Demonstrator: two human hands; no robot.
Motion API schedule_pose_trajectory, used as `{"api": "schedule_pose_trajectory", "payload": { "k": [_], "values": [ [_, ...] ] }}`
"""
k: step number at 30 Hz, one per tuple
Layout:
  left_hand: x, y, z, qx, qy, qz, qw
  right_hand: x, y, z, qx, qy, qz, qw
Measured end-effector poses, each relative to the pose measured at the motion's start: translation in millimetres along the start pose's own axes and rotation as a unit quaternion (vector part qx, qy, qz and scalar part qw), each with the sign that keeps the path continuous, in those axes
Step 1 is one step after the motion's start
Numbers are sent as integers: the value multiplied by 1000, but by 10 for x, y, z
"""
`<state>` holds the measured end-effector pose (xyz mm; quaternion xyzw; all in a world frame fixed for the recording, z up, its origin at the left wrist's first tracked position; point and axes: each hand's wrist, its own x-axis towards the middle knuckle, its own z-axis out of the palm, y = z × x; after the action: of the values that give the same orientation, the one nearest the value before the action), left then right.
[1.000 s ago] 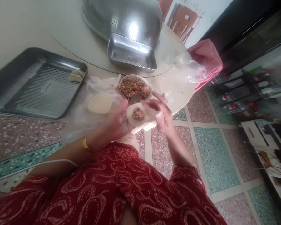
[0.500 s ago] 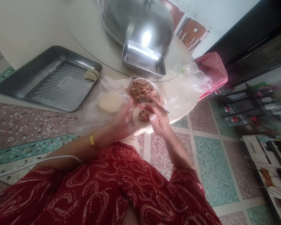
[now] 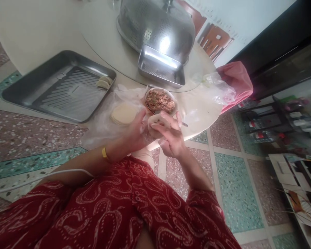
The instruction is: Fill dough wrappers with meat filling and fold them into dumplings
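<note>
Between my hands is a round dumpling wrapper (image 3: 152, 123) with meat filling, its edge bending upward. My left hand (image 3: 138, 134) supports it from the left side. My right hand (image 3: 171, 136) has its fingers on the wrapper's right edge, partly covering the filling. Just beyond sits a bowl of minced meat filling (image 3: 160, 99), and a utensil handle (image 3: 185, 124) pokes out to the right of my right hand. A stack of wrappers (image 3: 123, 114) lies on a plastic bag (image 3: 101, 129) to the left.
A large metal tray (image 3: 33, 93) at the left holds a few folded dumplings (image 3: 103, 82). A smaller metal tray (image 3: 155, 76) leans by a big perforated metal dome (image 3: 155, 27) on the glass turntable. A pink bag (image 3: 238, 81) and clear plastic (image 3: 220, 91) are at the right edge.
My right hand has moved in over the wrapper, and its fingers now bend the edge up around the filling. My left hand stays at the wrapper's left side.
</note>
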<state>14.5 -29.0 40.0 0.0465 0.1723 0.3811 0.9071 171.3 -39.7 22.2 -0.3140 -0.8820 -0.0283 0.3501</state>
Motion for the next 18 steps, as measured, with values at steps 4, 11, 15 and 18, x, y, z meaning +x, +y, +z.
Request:
{"api": "schedule_pose_trajectory", "payload": {
  "k": [4,11,15,18],
  "values": [
    [-3,9,65,3,29,14,999,-9,31,-60,-12,26,-12,1000],
    [96,-69,-124,39,-33,13,999,-335,854,-681,-164,105,290,937],
    [189,-156,-192,53,-31,14,998,-599,1277,-711,-168,17,343,924],
    [210,-188,-146,50,-28,4,998,-688,1389,-593,-151,-14,349,925]
  ]
}}
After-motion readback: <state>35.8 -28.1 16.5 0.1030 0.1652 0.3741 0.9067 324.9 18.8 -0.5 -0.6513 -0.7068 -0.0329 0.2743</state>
